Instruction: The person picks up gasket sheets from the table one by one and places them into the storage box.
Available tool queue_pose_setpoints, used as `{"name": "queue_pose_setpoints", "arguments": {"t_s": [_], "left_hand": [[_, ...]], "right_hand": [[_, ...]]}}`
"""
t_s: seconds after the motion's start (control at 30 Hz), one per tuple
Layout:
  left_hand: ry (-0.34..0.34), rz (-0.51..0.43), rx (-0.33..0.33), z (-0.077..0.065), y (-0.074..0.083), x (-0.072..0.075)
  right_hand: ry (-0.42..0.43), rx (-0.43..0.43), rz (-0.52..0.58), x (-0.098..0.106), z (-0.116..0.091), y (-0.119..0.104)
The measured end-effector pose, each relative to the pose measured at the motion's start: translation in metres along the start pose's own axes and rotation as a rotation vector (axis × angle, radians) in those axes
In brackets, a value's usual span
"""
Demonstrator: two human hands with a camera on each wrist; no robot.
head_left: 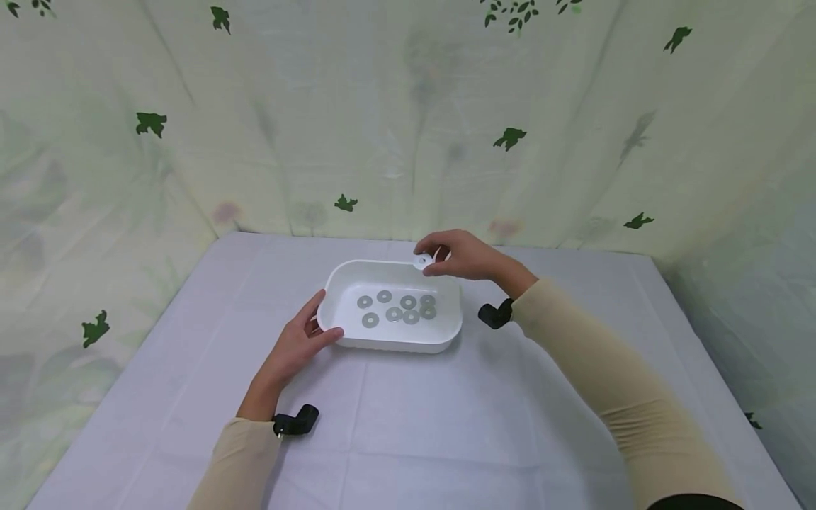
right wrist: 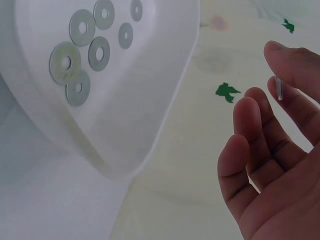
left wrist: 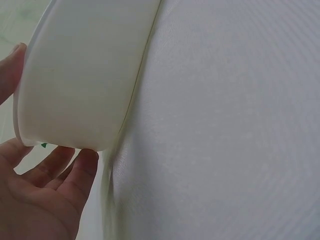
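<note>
A white plastic tray [head_left: 390, 345] stands on the table, with several flat grey metal washers [head_left: 370, 320] lying on its floor. Two of the washers [right wrist: 65, 62] overlap in the right wrist view. My left hand [head_left: 295, 352] holds the tray's left end, thumb on the near corner of the rim and fingers along the outer wall [left wrist: 80, 85]. Above the tray's far right corner, my right hand [head_left: 468, 256] pinches a single washer [head_left: 423, 261] between thumb and index finger. The right wrist view shows that washer edge-on, with the other fingers loosely bent.
A white cloth [head_left: 421, 418] covers the table. Behind and at both sides hangs a pale curtain [head_left: 382, 127] with green leaf and bird-like prints. Black wrist cameras [head_left: 297, 421] sit on both forearms over beige sleeves [head_left: 593, 354].
</note>
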State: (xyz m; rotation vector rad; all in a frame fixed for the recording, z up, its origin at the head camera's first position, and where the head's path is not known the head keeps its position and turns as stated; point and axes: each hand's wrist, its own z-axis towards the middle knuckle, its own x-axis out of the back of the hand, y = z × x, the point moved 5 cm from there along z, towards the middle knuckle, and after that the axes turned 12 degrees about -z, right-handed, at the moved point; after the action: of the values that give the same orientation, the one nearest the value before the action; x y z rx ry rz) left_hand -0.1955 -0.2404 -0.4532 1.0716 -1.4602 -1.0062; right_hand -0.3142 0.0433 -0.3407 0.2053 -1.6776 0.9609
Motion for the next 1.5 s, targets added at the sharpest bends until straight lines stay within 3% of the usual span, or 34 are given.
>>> {"name": "queue_pose_setpoints", "arguments": {"t_s": [0.43, 0.93, 1.5], "left_hand": [[0.007, 0.001, 0.010, 0.001, 0.000, -0.002], [-0.002, -0.012, 0.014, 0.001, 0.000, 0.000], [-0.004, -0.009, 0.006, -0.001, 0.000, 0.000]], "right_hand": [[-0.051, 0.033, 0.060, -0.037, 0.029, -0.021], [-0.097, 0.028, 0.097, -0.063, 0.046, -0.041], [-0.126, 0.095, 0.143, -0.091, 0.057, -0.056]]}}
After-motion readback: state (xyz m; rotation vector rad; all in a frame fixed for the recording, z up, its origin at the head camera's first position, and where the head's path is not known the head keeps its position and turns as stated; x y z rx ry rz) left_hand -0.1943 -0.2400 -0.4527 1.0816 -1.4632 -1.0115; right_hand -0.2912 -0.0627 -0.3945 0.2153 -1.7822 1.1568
